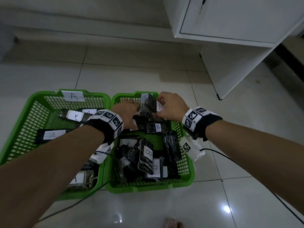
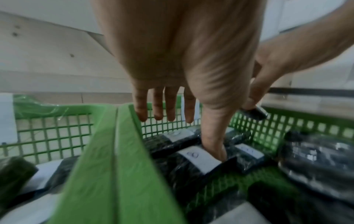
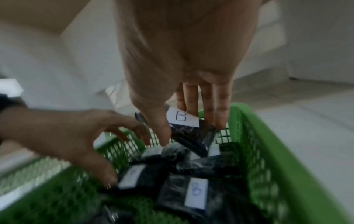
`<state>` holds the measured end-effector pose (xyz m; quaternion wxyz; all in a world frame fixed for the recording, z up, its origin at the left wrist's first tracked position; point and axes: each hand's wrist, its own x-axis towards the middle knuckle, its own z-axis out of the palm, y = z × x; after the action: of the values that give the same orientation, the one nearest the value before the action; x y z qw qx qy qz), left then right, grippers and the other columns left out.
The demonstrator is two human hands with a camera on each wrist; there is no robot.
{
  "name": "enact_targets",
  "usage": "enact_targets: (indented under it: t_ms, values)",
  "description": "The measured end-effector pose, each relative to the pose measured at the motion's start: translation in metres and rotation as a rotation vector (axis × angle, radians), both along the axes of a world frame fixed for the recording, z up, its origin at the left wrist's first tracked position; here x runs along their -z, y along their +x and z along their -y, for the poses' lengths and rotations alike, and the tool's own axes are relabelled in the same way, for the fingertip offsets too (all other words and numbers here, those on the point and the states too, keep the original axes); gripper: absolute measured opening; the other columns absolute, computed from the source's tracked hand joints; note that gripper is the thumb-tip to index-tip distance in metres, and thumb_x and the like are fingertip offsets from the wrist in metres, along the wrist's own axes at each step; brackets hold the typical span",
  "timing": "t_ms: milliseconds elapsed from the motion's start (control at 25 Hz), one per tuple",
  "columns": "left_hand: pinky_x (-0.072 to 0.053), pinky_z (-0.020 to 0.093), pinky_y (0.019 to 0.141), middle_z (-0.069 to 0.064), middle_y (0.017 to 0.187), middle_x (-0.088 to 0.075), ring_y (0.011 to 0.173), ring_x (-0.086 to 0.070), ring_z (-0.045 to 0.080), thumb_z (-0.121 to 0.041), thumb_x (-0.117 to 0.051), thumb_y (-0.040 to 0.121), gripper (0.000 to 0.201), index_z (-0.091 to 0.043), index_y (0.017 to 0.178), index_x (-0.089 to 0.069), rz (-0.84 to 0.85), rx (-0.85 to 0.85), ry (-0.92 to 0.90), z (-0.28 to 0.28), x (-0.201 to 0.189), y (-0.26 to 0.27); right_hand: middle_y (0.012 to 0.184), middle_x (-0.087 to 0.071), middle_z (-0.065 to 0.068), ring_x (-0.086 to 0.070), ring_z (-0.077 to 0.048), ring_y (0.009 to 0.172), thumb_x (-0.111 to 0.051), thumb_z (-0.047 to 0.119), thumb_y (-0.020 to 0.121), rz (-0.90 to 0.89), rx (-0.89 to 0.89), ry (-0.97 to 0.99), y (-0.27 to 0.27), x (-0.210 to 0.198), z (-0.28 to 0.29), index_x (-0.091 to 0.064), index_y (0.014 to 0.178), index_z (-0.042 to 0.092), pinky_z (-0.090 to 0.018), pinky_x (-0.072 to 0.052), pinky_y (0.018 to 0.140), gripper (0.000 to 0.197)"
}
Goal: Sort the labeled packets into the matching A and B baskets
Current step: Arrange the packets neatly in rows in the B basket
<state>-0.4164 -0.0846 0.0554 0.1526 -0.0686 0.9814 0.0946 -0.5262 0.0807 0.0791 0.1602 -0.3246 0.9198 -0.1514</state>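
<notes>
Two green mesh baskets sit side by side on the floor: basket A on the left with a white "A" card, basket B on the right. Both hold black packets with white labels. My right hand pinches a black packet labelled B between thumb and fingers at the far end of basket B. My left hand hovers beside it with straight fingers; in the left wrist view its thumb tip touches another B packet lying in the basket.
A white cabinet stands on the floor at the back right. Thin black cables trail from my wrists over the tiles. A bare foot shows at the bottom edge. Several A packets lie in the left basket.
</notes>
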Motion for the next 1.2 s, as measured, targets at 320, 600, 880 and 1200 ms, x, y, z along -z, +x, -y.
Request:
enact_targets:
  t_ms: [320,600,880,1200]
  values:
    - [-0.052,0.044,0.093,0.010,0.134,-0.043,0.122,-0.048,0.030,-0.016,-0.074,0.081,0.053,-0.013,0.131,-0.057,0.138,0.142,-0.257,0.000,0.010,0.007,0.104,-0.066,-0.014,-0.066,-0.034,0.100,-0.073,0.025,0.083,-0.193,-0.301,0.355,0.015,0.026,-0.001,-0.067,0.102,0.009,-0.041,-0.057,0.082,0.025]
    - [-0.053,0.042,0.093,0.008,0.130,-0.047,0.117,-0.054,0.028,-0.011,-0.074,0.080,0.048,-0.014,0.126,-0.063,0.097,0.134,-0.219,0.005,0.014,0.007,0.124,-0.059,-0.015,-0.059,-0.034,0.116,-0.088,0.024,0.072,-0.164,-0.307,0.457,0.015,0.041,-0.003,-0.060,0.121,0.009,-0.041,-0.052,0.091,0.059]
    - [-0.049,0.036,0.088,0.005,0.112,-0.058,0.109,-0.055,0.025,-0.012,-0.070,0.077,0.029,-0.016,0.105,-0.065,-0.100,0.063,0.060,0.009,0.018,0.010,0.098,-0.066,-0.008,-0.064,-0.028,0.092,-0.071,0.026,0.079,-0.171,-0.314,0.158,0.029,0.030,-0.009,-0.066,0.102,0.013,-0.032,-0.050,0.073,0.027]
    - [-0.059,0.026,0.067,-0.006,0.088,-0.076,0.076,-0.072,0.015,-0.018,-0.067,0.086,0.016,-0.023,0.095,-0.079,0.311,0.108,0.315,-0.007,0.016,0.012,0.079,-0.076,-0.023,-0.075,-0.032,0.061,-0.076,0.058,0.082,0.699,-0.082,0.356,0.061,0.029,-0.007,-0.066,0.112,-0.003,-0.033,-0.059,0.052,0.069]
